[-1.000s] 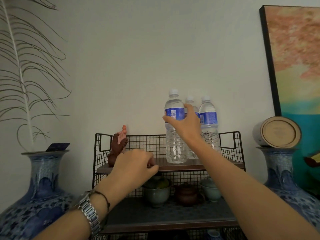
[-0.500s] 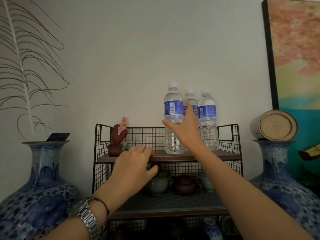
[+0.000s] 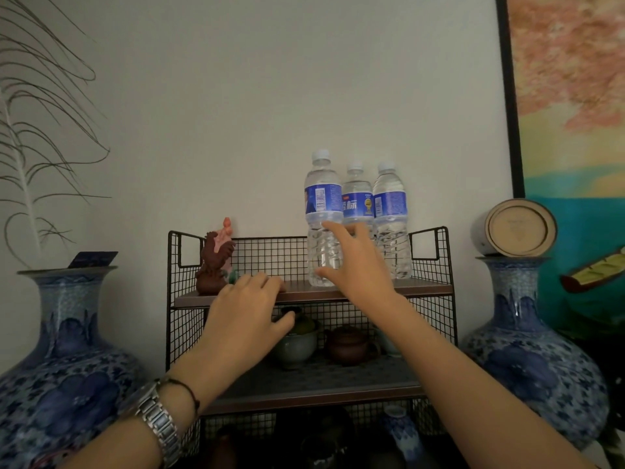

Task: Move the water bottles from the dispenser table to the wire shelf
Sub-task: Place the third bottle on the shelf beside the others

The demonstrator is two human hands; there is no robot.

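Three clear water bottles with blue labels and white caps stand upright together on the right half of the black wire shelf's top board [image 3: 429, 289]. The left bottle [image 3: 323, 198] is nearest me, with the middle bottle [image 3: 356, 204] and the right bottle [image 3: 390, 204] beside it. My right hand [image 3: 358, 262] hovers in front of the left bottle's lower half, fingers spread, thumb and forefinger just off its surface. My left hand [image 3: 247, 319] rests with its fingertips on the front edge of the top board, holding nothing.
A brown rooster figurine [image 3: 214, 262] stands at the top board's left end. The lower shelf holds a green bowl [image 3: 296, 346] and a brown teapot [image 3: 346, 345]. Large blue vases [image 3: 67, 367] [image 3: 527, 360] flank the shelf; a round tin [image 3: 517, 228] lies on the right one.
My right hand was wrapped around the left bottle's label; it has let go, slid down and opened. The bottle stays standing. My left hand moved slightly forward onto the board's edge.
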